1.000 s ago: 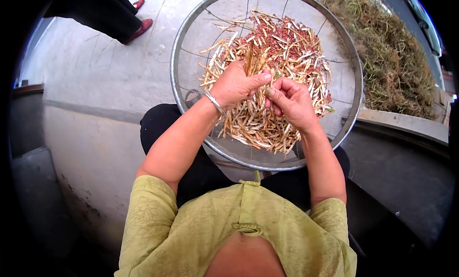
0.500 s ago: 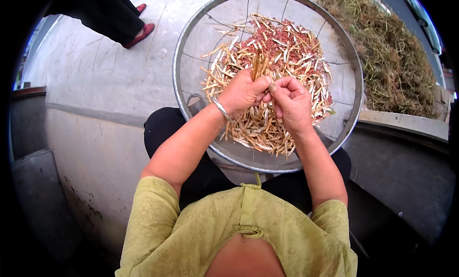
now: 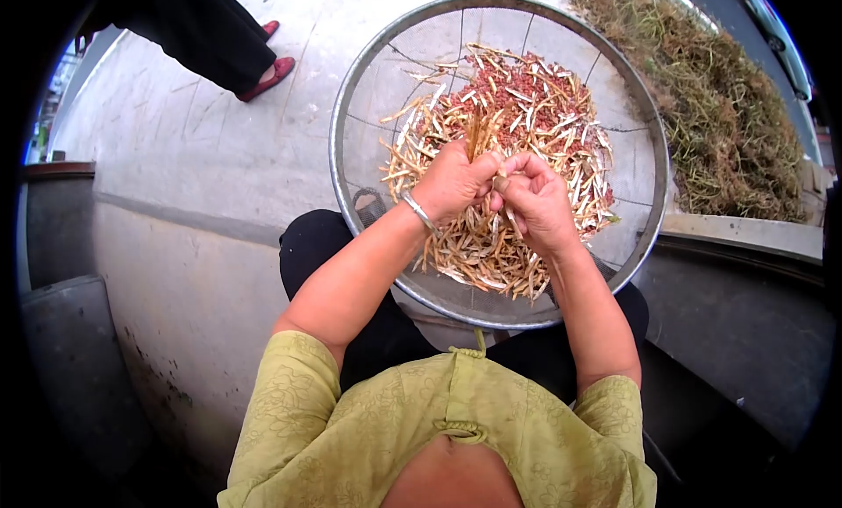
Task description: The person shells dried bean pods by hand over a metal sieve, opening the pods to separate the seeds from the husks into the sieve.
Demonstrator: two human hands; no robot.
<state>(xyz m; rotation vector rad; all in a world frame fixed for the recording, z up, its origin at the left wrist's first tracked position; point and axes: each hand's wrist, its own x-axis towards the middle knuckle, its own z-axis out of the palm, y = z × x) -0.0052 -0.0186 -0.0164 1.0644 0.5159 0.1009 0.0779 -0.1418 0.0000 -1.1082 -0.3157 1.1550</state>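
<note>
A round mesh sieve with a metal rim (image 3: 337,140) rests across my lap. Inside lie red beans (image 3: 548,83) at the far side, mixed with split pale pods, and a heap of dry bean pods (image 3: 478,258) nearer me. My left hand (image 3: 452,182), with a silver bangle at the wrist, is closed around a small bunch of dry bean pods (image 3: 478,133) that sticks up past the thumb. Against its fingertips, my right hand (image 3: 537,201) pinches with thumb and fingers at what looks like one pod, mostly hidden by the fingers.
A large pile of dried plants (image 3: 702,113) lies to the right behind a low ledge (image 3: 737,230). At upper left a person in black trousers (image 3: 197,26) and red shoes (image 3: 270,78) stands on the concrete floor. A dark panel (image 3: 79,359) stands at the left.
The whole view has shifted slightly, so the sieve appears a little lower and to the right. Both hands stay together over the sieve, with small finger movement at the pinch.
</note>
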